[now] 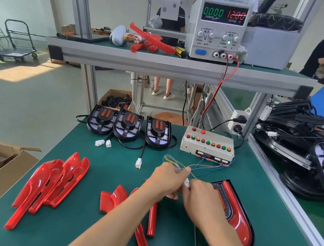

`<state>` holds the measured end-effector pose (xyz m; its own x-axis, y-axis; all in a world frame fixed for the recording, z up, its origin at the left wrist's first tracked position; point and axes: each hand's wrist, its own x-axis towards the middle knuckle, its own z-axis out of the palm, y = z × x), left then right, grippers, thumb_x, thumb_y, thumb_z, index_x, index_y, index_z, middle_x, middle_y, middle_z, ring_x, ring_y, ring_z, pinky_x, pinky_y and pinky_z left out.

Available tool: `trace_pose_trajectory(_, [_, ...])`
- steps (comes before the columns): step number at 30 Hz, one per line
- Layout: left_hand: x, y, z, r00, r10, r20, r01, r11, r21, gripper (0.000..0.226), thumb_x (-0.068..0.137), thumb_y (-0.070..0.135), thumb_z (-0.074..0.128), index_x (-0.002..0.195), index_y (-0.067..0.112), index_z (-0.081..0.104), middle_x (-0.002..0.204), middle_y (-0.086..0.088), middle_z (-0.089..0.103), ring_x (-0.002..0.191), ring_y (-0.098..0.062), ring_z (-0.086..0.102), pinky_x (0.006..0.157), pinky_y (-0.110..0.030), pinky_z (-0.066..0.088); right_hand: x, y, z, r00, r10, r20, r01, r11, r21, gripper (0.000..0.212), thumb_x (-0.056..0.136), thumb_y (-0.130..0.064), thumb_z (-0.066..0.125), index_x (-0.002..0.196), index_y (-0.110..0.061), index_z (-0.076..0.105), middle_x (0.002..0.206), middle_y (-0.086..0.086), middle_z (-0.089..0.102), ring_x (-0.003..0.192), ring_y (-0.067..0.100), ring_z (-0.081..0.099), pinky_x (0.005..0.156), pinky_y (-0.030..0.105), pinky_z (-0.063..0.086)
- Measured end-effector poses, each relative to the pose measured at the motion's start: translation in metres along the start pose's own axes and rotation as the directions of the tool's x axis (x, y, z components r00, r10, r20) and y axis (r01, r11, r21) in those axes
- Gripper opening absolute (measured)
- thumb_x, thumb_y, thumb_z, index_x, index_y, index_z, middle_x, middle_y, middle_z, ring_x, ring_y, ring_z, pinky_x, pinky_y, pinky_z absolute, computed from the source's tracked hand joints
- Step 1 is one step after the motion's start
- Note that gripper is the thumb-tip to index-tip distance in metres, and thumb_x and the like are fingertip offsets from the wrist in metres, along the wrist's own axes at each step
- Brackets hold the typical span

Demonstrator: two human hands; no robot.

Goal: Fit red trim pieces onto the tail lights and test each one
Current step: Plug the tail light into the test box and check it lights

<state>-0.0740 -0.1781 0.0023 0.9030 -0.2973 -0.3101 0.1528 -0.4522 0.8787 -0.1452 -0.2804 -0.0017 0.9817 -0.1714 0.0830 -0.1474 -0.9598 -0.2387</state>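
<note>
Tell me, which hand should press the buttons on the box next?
Probably the left hand. It lies nearer the button box, while the right hand rests over the tail light and pinches the white connector, so it can keep the plug steady.

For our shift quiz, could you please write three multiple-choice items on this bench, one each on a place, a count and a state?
1. Where is the grey button-studded test box?
A. far right of the green mat
B. upper shelf
C. cardboard box

2. How many untrimmed black tail lights stand in the far row?
A. two
B. three
C. five

3. What are the hands doing?
A. resting flat
B. joining white plug connectors
C. turning knobs

Key: 1 A, it sits on the mat; 2 B, three side by side; 3 B, left hand and right hand pinch them.
</note>
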Motion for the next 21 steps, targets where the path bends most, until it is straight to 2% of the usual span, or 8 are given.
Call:
trace_pose_trajectory(2, [-0.002,0.001,0.0,0.992,-0.026,0.125,0.063,0.952,-0.299,0.043,0.104,0.044,0.047,0.085,0.013,0.069,0.075,-0.005,0.069,0.065,-0.022,0.062,0.073,-0.033,0.059,0.001,0.001,0.0,0.997,0.065,-0.033,-0.059,0.987,0.147,0.042,0.108,-0.043,0.037,0.084,-0.016,0.059,0.098,0.015,0.072,0.097,0.04,0.065,0.07,0.04,0.04])
trace_pose_trajectory(5, [-0.008,-0.004,0.009,0.977,-0.032,0.21,0.149,0.808,-0.57,0.032,0.105,0.035,0.048,0.101,0.017,0.075,0.089,0.001,0.072,0.074,-0.012,0.064,0.073,-0.029,0.051,0.002,-0.001,0.001,0.986,0.148,-0.077,-0.114,0.934,0.338,0.05,0.106,-0.05,0.038,0.078,-0.016,0.063,0.086,0.01,0.071,0.089,0.037,0.064,0.068,0.039,0.039])
trace_pose_trajectory(7, [-0.009,-0.009,0.016,0.984,-0.06,0.168,0.149,0.793,-0.591,0.029,0.103,0.035,0.052,0.102,0.018,0.075,0.088,0.006,0.072,0.076,-0.01,0.062,0.076,-0.03,0.043,0.001,-0.002,0.003,0.981,0.182,-0.065,-0.142,0.908,0.393,0.052,0.105,-0.051,0.038,0.072,-0.017,0.059,0.08,0.006,0.07,0.083,0.033,0.063,0.065,0.038,0.039])
trace_pose_trajectory(9, [-0.011,-0.009,0.019,0.97,-0.088,0.228,0.22,0.723,-0.655,0.03,0.103,0.034,0.05,0.099,0.017,0.074,0.089,0.002,0.07,0.079,-0.014,0.057,0.074,-0.031,0.04,0.0,-0.002,0.007,0.977,0.211,-0.026,-0.172,0.857,0.486,0.054,0.105,-0.05,0.041,0.07,-0.016,0.063,0.073,0.002,0.069,0.076,0.027,0.065,0.064,0.038,0.045])
trace_pose_trajectory(12, [-0.014,-0.006,0.021,0.934,-0.098,0.343,0.347,0.478,-0.807,0.03,0.105,0.026,0.047,0.093,0.006,0.066,0.093,-0.013,0.07,0.087,-0.026,0.061,0.085,-0.035,0.047,0.0,-0.004,0.011,0.971,0.235,-0.045,-0.176,0.829,0.531,0.049,0.105,-0.045,0.045,0.065,-0.018,0.056,0.073,-0.001,0.063,0.075,0.026,0.059,0.065,0.036,0.039])
trace_pose_trajectory(15, [-0.013,-0.006,0.023,0.938,-0.088,0.336,0.346,0.303,-0.888,0.028,0.106,0.018,0.046,0.095,-0.001,0.062,0.085,-0.017,0.073,0.089,-0.029,0.065,0.096,-0.04,0.049,-0.001,-0.006,0.013,0.972,0.217,-0.087,-0.144,0.849,0.509,0.04,0.106,-0.039,0.046,0.072,-0.018,0.052,0.082,0.005,0.063,0.085,0.031,0.061,0.067,0.033,0.03])
trace_pose_trajectory(18, [-0.014,-0.005,0.024,0.941,-0.103,0.321,0.337,0.271,-0.902,0.03,0.108,0.018,0.043,0.094,-0.001,0.062,0.079,-0.015,0.072,0.087,-0.028,0.064,0.099,-0.041,0.049,-0.003,-0.009,0.011,0.977,0.185,-0.106,-0.111,0.866,0.487,0.035,0.105,-0.035,0.049,0.087,-0.01,0.065,0.095,0.014,0.069,0.094,0.034,0.063,0.066,0.03,0.027])
trace_pose_trajectory(21, [-0.012,-0.003,0.024,0.947,-0.114,0.299,0.319,0.241,-0.917,0.034,0.109,0.022,0.044,0.087,0.002,0.061,0.068,-0.01,0.068,0.08,-0.028,0.066,0.083,-0.041,0.053,-0.005,-0.016,0.01,0.983,0.151,-0.105,-0.088,0.888,0.452,0.036,0.105,-0.034,0.048,0.105,-0.007,0.071,0.1,0.015,0.07,0.099,0.036,0.065,0.073,0.037,0.038])
